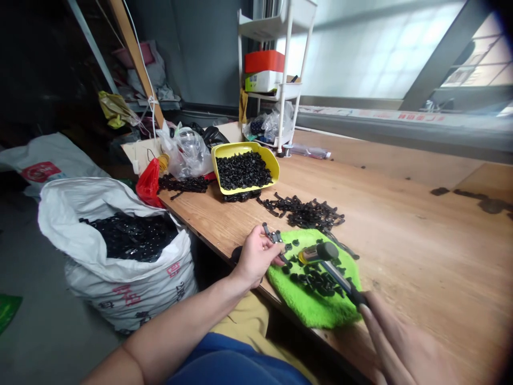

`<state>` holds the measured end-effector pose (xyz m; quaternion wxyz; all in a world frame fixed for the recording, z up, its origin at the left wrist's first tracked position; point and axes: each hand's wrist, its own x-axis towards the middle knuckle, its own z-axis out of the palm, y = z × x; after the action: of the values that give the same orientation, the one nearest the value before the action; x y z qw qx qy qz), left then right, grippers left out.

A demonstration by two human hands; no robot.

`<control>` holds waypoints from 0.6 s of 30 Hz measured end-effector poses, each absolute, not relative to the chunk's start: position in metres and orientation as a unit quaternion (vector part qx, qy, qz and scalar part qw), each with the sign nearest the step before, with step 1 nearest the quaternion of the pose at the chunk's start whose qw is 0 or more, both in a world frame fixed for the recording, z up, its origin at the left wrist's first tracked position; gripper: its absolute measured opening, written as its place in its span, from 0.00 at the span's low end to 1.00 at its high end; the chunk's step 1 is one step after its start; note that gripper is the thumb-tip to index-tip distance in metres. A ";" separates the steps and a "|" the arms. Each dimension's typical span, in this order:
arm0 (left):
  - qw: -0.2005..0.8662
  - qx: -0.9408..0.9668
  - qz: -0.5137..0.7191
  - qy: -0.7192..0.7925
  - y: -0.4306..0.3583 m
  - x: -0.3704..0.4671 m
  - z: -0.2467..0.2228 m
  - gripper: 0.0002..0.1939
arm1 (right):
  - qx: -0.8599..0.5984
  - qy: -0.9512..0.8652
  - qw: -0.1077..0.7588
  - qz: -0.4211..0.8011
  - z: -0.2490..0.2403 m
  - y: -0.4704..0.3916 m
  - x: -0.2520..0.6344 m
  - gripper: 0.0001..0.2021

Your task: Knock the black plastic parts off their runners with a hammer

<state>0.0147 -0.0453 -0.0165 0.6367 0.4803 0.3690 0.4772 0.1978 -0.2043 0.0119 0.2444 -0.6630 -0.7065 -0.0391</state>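
Observation:
My left hand (258, 254) pinches a thin black plastic strip (266, 230) with small knobs along it, over the edge of a bright green cloth (296, 310). In my right hand (396, 331), blurred in part, is the dark handle of a mallet (318, 252) with a black face and a yellow face. The mallet's head is over the cloth, right of my left hand; whether it touches the cloth I cannot tell. Several small round black plastic pieces (320, 280) lie on the cloth around and below the mallet.
Beyond the cloth is a pile of black strips (308, 211) on the wooden table (401, 224). A yellow tub (276, 166) holds small black pieces. A white woven sack (100, 267) of black parts stands left of the table edge. Farther back is a white shelf rack (280, 96).

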 end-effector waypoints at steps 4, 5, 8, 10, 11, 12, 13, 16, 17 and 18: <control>0.630 0.483 0.484 0.368 -0.046 0.014 -0.016 0.18 | -0.600 -0.765 0.182 -0.146 0.008 -0.200 0.201 0.13; 0.630 0.483 0.483 0.369 -0.046 0.014 -0.016 0.18 | -0.598 -0.762 0.193 -0.158 0.009 -0.200 0.200 0.15; 0.633 0.483 0.479 0.370 -0.046 0.014 -0.017 0.17 | -0.616 -0.732 0.247 -0.157 0.013 -0.199 0.194 0.16; 0.630 0.483 0.484 0.369 -0.046 0.015 -0.018 0.18 | -0.609 -0.746 0.220 -0.154 0.014 -0.198 0.191 0.14; 0.628 0.482 0.487 0.369 -0.046 0.015 -0.018 0.18 | -0.601 -0.759 0.195 -0.158 0.013 -0.198 0.191 0.13; 0.628 0.480 0.488 0.371 -0.046 0.015 -0.019 0.18 | -0.595 -0.766 0.178 -0.164 0.011 -0.197 0.191 0.13; 0.629 0.479 0.487 0.372 -0.046 0.016 -0.020 0.18 | -0.598 -0.764 0.178 -0.164 0.009 -0.198 0.193 0.13; 0.627 0.487 0.476 0.377 -0.045 0.015 -0.022 0.19 | -0.633 -0.738 0.206 -0.108 0.003 -0.199 0.196 0.12; 0.624 0.493 0.475 0.377 -0.045 0.015 -0.023 0.19 | -0.634 -0.739 0.208 -0.090 0.003 -0.199 0.196 0.12; 0.619 0.498 0.476 0.378 -0.045 0.014 -0.023 0.19 | -0.629 -0.746 0.199 -0.084 0.002 -0.198 0.195 0.12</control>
<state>0.0144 -0.0449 -0.0227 0.6192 0.4975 0.3780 0.4756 0.1952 -0.1981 0.0021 0.1988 -0.6295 -0.7465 -0.0838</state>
